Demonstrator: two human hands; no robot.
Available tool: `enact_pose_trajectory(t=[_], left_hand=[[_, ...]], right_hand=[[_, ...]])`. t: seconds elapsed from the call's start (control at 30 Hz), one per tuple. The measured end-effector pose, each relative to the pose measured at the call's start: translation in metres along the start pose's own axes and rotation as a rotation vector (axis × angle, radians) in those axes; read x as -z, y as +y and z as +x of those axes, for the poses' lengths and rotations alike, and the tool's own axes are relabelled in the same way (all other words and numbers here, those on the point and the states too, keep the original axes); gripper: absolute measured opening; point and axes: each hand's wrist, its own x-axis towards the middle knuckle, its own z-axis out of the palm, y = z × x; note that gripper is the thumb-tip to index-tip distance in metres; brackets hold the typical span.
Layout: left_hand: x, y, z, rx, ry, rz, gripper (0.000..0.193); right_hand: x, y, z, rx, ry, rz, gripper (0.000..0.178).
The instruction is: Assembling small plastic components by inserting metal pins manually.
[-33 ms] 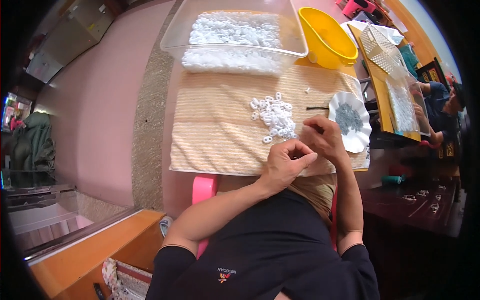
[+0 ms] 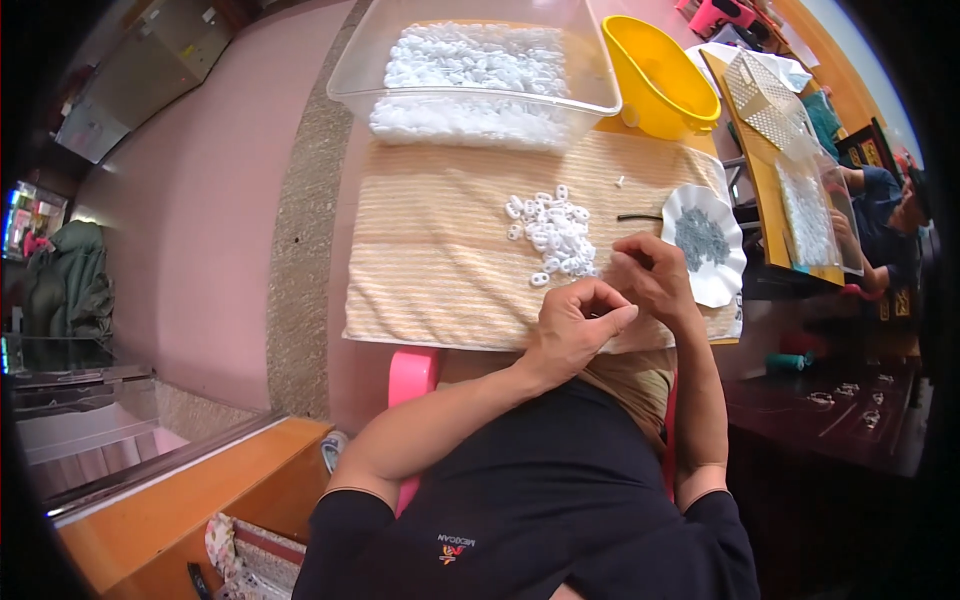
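My left hand (image 2: 580, 322) is curled above the near edge of the striped cloth, with thumb and forefinger pinched together. What sits between those fingertips is too small to make out. Just right of it, my right hand (image 2: 656, 276) is also closed in a pinch, its fingers bent toward the left hand; anything in it is hidden. Beyond both hands lies a loose pile of small white oval pieces with holes (image 2: 556, 232). Beside the right hand stands a white fluted dish (image 2: 728, 284) holding a heap of small grey bits (image 2: 699, 236).
A clear plastic bin (image 2: 480, 98) full of white pieces and a yellow tub (image 2: 655, 85) stand at the cloth's (image 2: 430, 240) far side. A thin dark stick (image 2: 638, 217) lies by the dish. Another person (image 2: 875, 215) sits at a table on the right.
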Motion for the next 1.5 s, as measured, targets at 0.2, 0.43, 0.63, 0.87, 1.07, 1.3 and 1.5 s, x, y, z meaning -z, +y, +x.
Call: enact_pose_trajectory(t=[0.2,0.43,0.63,0.87,1.07,1.3,1.5], left_hand=[[0.005,0.005,0.001,-0.003,0.032,-0.026,0.008],[0.007,0.014,0.002,0.05,0.061,-0.098,0.009],[0.01,0.021,0.005,0.033,0.118,-0.079,0.011],[0.014,0.017,0.01,0.061,0.156,-0.164,0.012],[0.014,0.021,0.01,0.08,0.143,-0.15,0.014],[0.008,0.024,0.008,0.075,0.037,-0.04,0.021],[0.015,0.011,0.012,0.039,-0.047,-0.057,0.013]], right_hand=[[-0.001,0.006,-0.007,-0.04,0.075,0.214,0.006],[0.002,0.005,-0.021,-0.119,0.083,0.414,0.009],[-0.005,0.002,-0.031,-0.125,0.042,0.471,0.015],[-0.014,0.0,-0.036,-0.076,-0.001,0.479,0.017],[-0.015,-0.015,-0.037,-0.034,-0.044,0.495,0.015],[-0.01,-0.011,-0.041,-0.037,-0.033,0.542,0.013],[-0.008,-0.012,-0.043,-0.019,-0.072,0.541,0.014]])
